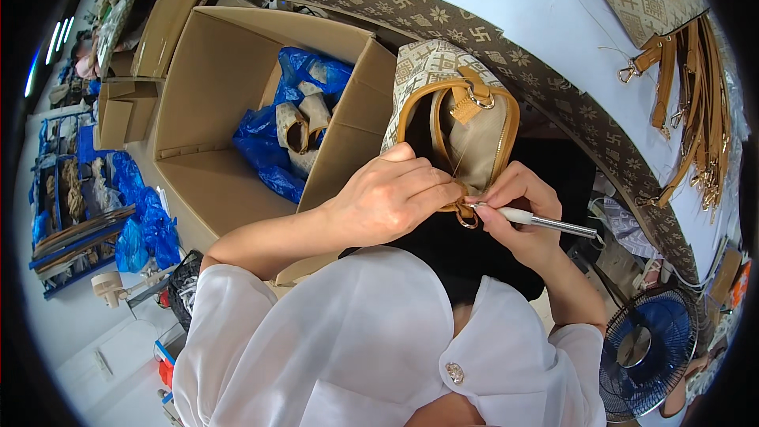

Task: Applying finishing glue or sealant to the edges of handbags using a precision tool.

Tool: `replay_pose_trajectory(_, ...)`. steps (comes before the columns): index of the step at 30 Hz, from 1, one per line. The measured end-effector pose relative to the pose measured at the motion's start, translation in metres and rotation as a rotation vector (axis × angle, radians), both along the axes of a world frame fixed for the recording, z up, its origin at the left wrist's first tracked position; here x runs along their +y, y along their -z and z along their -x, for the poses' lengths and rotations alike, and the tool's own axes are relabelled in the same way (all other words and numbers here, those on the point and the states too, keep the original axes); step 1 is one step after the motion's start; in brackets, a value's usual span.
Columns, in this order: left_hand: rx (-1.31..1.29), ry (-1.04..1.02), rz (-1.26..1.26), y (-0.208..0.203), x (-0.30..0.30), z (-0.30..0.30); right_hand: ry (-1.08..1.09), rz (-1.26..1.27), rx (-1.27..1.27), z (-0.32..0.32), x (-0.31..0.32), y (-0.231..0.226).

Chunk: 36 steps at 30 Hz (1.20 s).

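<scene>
A small handbag [419, 71] in beige patterned fabric with tan trim lies in front of me, its zipped mouth open and a pale lining [478, 138] showing. At its far end, a tan tab carries a metal ring [481, 98]. My left hand [387, 194] is closed on the bag's near end, beside a second tan tab with a ring [467, 220]. Between the fingers of my right hand [523, 209] is a pen-like tool [549, 224] with a white and silver handle. Its thin tip points at the near tab; fingers partly hide the contact.
Left of the bag stands an open cardboard box [209, 87] with blue plastic [273, 166] and rolled patterned pieces inside. A white table [545, 0] curves along the far side and right, with tan straps [704, 111] hanging over it. A fan [644, 348] stands at lower right.
</scene>
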State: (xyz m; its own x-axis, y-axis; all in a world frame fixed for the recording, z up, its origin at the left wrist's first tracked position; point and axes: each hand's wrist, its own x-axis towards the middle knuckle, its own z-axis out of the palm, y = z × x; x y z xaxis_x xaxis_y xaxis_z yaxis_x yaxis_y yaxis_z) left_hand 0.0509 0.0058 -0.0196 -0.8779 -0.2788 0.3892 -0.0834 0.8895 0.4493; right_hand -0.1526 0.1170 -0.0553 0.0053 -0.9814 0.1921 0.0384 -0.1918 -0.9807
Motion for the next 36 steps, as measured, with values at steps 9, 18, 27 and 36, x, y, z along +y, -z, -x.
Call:
replay_pose_trajectory(9, -0.004, 0.005, 0.001, 0.0, 0.0, 0.0, 0.003, 0.018, 0.045, 0.002, -0.001, 0.0)
replay_pose_trajectory(18, -0.006, 0.01, 0.009, 0.0, 0.0, 0.0, 0.009, -0.024, -0.012, 0.0, 0.001, 0.0)
replay_pose_trajectory(27, 0.004, 0.007, -0.004, 0.001, -0.001, 0.001, 0.026, -0.044, -0.045, 0.0, 0.0, -0.002)
replay_pose_trajectory(36, 0.012, 0.0, 0.009, 0.002, -0.002, -0.001, 0.236, -0.045, -0.347, -0.011, -0.018, -0.014)
